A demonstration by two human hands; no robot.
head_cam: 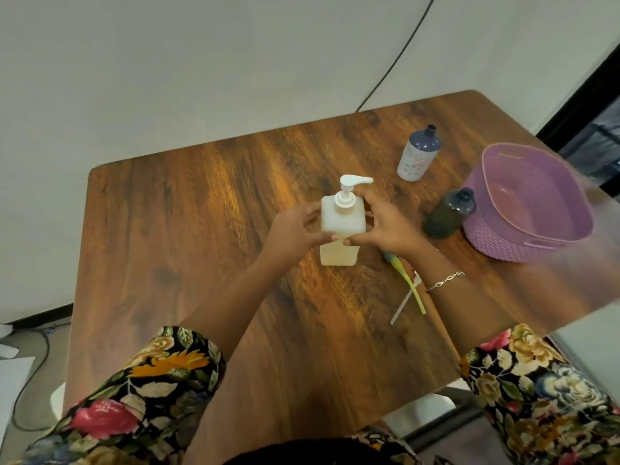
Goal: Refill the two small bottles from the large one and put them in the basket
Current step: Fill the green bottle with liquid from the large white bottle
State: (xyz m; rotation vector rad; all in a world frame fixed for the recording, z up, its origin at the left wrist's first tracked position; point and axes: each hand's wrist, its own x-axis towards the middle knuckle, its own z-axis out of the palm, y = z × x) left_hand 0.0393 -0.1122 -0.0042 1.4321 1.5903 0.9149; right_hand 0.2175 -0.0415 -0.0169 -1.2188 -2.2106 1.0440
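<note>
Wooden surface (201, 229) – dark grain, rounded corners, carries all items.

Purple woven-pattern basket (496, 239) at the right side, upright, with its pinkish floor in plain view.

Large pump bottle (342, 219) near the centre, upright, white pump head fitted with the nozzle pointing right. The body is frosted and shows no label. Pale yellowish liquid fills its lower part.

Left hand (292, 233) and right hand (385, 226) hold this bottle from either side. Each grip is wrapped on the body, and the thumbs meet across its near face.

White small bottle (417, 156) with blue shoulder stands beyond the basket, neck uncapped. Its label has a small printed pattern and a red mark – the writing cannot be read.

Dark small bottle (449, 214) stands just beside the basket's left wall, neck uncapped. Its contents cannot be told.

Two loose pump tubes (407, 283), one yellow-green and one white, lie crossed under the right wrist.

Chain bracelet (444, 281) on the right wrist.
</note>
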